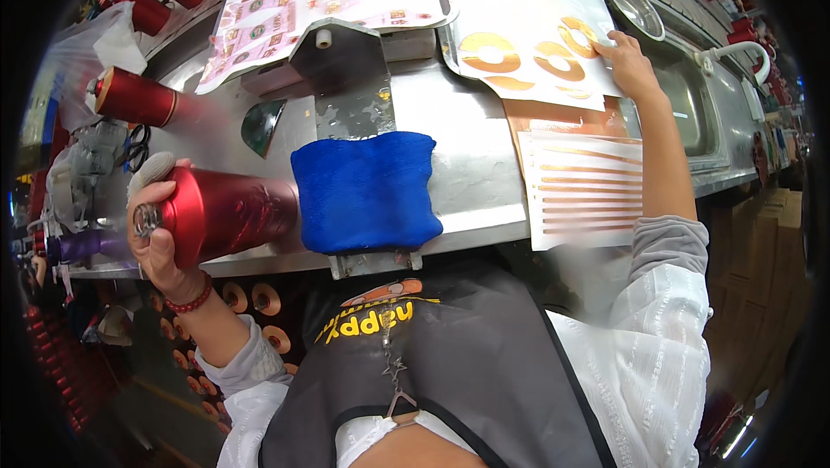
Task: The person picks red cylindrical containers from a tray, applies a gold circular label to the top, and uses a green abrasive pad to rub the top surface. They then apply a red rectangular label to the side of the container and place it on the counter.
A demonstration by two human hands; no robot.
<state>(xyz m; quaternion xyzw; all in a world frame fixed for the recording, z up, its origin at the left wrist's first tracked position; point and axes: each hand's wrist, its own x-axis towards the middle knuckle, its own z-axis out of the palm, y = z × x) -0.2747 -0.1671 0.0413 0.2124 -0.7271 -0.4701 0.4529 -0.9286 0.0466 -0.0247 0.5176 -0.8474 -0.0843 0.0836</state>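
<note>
My left hand (160, 248) is wrapped around the end of a shiny red metal flask (229, 213) lying on its side, with its narrow neck poking out between my fingers. Pale fabric covers one finger. The flask's far end meets a blue towel-covered pad (367, 191) on a metal stand. At the right, my right hand (629, 69) reaches over a white decal sheet (519, 1). Its thumb and index finger pinch the edge of a gold ring decal (577, 36). Other gold rings lie on the same sheet.
A sheet of striped gold decals (584, 196) lies nearer me, and a pink printed sheet (259, 14) at the back left. Another red flask (138, 96), black-handled scissors (137, 148) and a dark scraper-like piece (262, 127) lie left. A metal bowl (635, 6) and sink (692, 109) stand right.
</note>
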